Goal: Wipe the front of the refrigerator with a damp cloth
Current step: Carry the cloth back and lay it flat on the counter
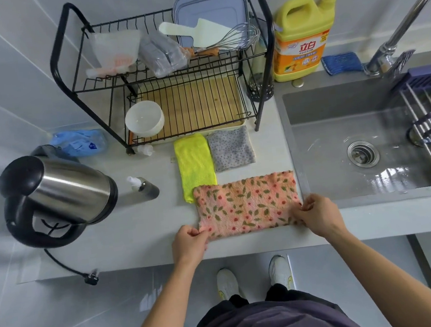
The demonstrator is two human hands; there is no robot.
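Your left hand (190,243) pinches the near left corner of the pink floral cloth (248,204). The cloth lies flat on the grey counter (137,242), plush and soft, with its long axis running left to right between your hands. Your right hand (318,213) pinches the near right corner, just beside the wet steel sink (337,111). No refrigerator shows.
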